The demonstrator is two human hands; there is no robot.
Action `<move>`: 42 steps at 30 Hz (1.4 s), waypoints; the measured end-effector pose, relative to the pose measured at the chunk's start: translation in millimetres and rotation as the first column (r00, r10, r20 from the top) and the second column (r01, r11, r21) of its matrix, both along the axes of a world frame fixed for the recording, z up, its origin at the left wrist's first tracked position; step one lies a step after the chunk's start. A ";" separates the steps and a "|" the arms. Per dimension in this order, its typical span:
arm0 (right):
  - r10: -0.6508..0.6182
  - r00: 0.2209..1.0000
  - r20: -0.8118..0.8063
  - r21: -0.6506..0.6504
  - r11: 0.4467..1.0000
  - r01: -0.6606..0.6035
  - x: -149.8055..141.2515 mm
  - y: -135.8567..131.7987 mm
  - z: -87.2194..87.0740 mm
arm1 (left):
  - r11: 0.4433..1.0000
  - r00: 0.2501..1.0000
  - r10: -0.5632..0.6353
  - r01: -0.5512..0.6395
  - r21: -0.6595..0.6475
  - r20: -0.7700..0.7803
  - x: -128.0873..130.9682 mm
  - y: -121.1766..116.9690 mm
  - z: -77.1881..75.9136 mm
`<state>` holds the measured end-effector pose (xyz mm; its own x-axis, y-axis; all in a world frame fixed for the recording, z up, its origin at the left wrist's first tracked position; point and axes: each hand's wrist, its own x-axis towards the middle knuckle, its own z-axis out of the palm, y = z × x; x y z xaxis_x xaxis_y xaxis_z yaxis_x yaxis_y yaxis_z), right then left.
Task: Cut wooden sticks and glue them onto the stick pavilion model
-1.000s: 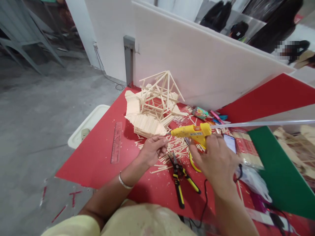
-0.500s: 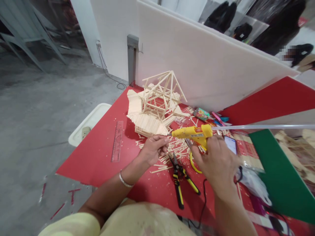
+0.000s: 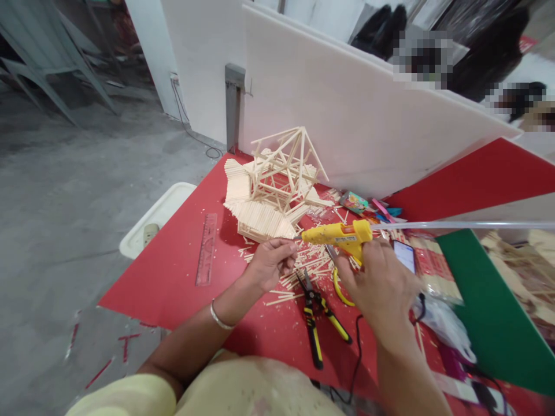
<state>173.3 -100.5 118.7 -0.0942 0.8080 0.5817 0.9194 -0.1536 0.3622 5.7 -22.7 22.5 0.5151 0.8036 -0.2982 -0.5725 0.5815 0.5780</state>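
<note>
- right hand [image 3: 385, 283] is gripping the yellow plastic glue gun [image 3: 332, 233], nozzle pointing at the left hand [image 3: 269, 263]
- left's pressing its fingertips together, can't tell around what
- pale wooden stick model [image 3: 262, 218] is sitting just beyond it on the red tabletop [image 3: 169, 277]

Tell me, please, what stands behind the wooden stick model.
Behind the wooden stick model stands a white board, partly visible through the model's open upper frame. Whatever lies directly behind its slatted lower part is covered.
</note>
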 end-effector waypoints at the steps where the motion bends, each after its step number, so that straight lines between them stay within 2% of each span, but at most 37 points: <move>1: -0.002 1.000 -0.008 -0.004 1.000 0.002 0.1 0.0 -0.4 | 1.000 1.000 -0.002 0.003 -0.004 0.005 0.0 0.0 0.2; 10: 0.006 1.000 -0.012 0.006 1.000 -0.006 0.0 1.0 -1.1 | 0.999 1.000 -0.012 0.013 -0.040 0.024 -1.3 0.2 6.3; 18: -0.020 1.000 -0.023 -0.008 1.000 0.020 0.8 0.0 -1.8 | 0.998 0.999 -0.025 0.027 -0.049 0.047 -1.5 1.2 3.9; 25: -0.004 1.000 -0.005 0.027 1.000 0.004 1.7 1.7 -1.2 | 0.996 0.994 -0.045 0.052 -0.071 0.099 -0.4 2.5 8.6; 34: -0.025 1.000 -0.008 0.025 0.999 0.025 0.4 -0.1 -0.9 | 0.994 0.989 -0.031 0.045 -0.097 0.145 1.4 1.6 11.5; 42: 0.005 0.999 0.047 0.076 0.997 -0.009 1.5 -1.3 -1.2 | 0.994 0.979 -0.013 0.035 -0.106 0.204 4.2 -0.4 10.8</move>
<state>174.7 -101.8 117.5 -0.1282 0.7609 0.6361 0.9028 -0.1759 0.3924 9.9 -23.2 33.3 0.5925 0.7591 -0.2697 -0.6567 0.6491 0.3841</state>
